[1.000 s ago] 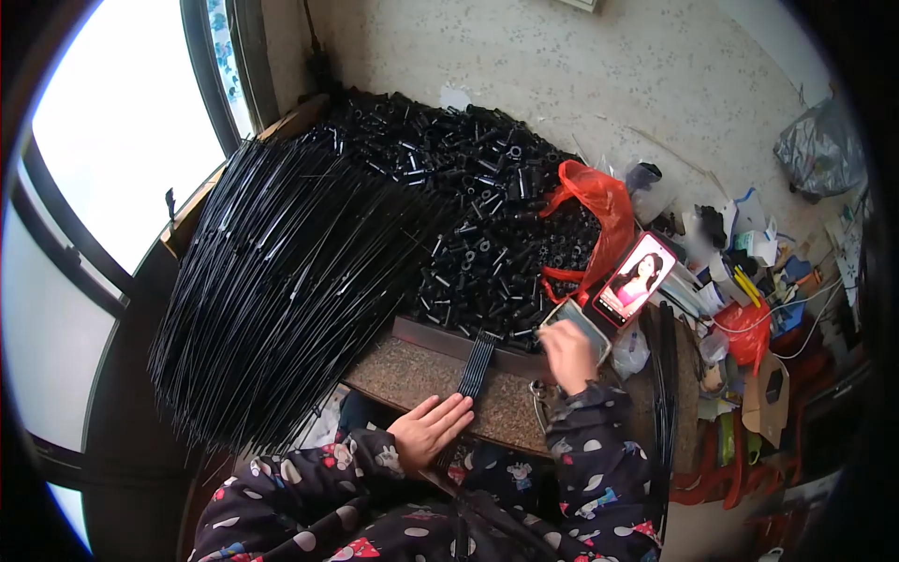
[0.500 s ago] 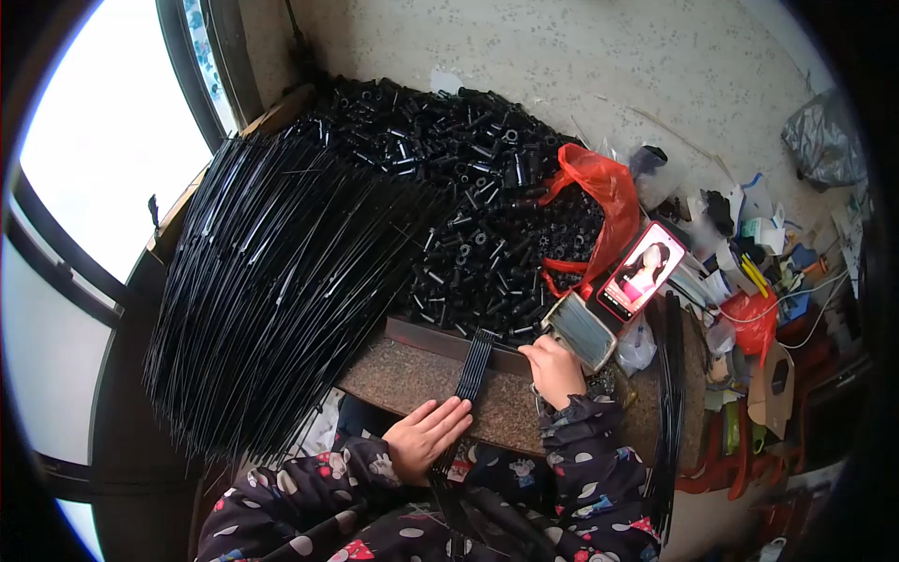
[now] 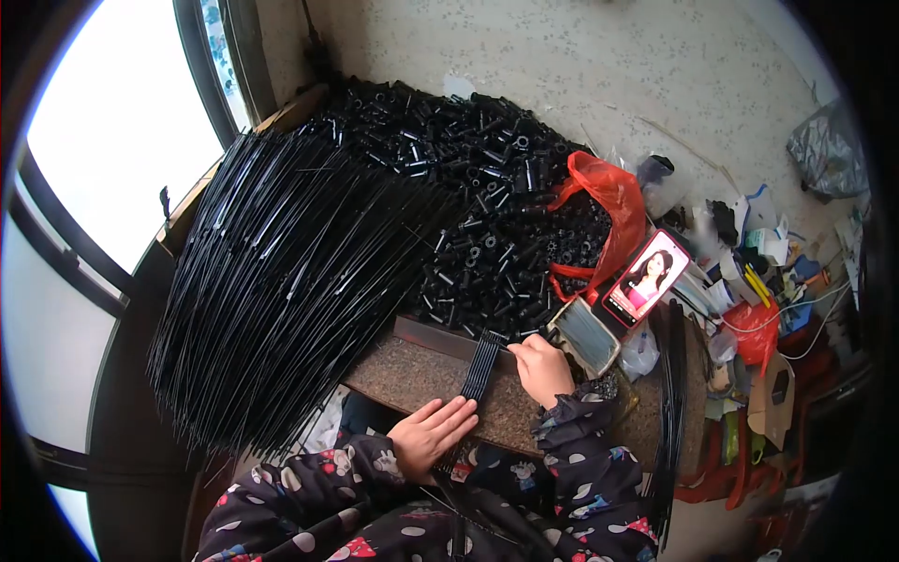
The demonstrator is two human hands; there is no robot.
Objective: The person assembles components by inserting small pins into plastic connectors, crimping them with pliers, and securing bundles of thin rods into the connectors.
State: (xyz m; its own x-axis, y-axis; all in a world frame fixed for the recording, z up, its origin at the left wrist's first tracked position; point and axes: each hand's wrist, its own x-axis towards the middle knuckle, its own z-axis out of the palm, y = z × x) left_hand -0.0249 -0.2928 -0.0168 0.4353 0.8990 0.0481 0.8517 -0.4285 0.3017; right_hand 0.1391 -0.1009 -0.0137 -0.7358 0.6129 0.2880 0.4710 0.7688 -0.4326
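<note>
A row of thin black rods (image 3: pixel 482 365) lies side by side across the brown speckled board (image 3: pixel 398 370), their far ends resting over a dark metal strip (image 3: pixel 431 338). My left hand (image 3: pixel 435 433) lies flat over the near part of the rods, fingers stretched out. Beside their far ends, my right hand (image 3: pixel 543 367) pinches thumb and forefinger together. A thin, small thing seems to stick out from the fingertips towards the rods, too small to name. Just right of that hand is a shallow box of fine grey wires or pins (image 3: pixel 587 336).
A large heap of black tubular plastic parts (image 3: pixel 487 253) fills the back. Many long black rods (image 3: pixel 281 281) are piled at left. A red plastic bag (image 3: pixel 613 197) holds small black parts. A lit phone (image 3: pixel 646 278) leans at right, near another rod bundle (image 3: pixel 670 403).
My right hand has moved left from beside the wire box to the far ends of the rods, still pinching. My left hand stays flat on them. The view has shifted slightly.
</note>
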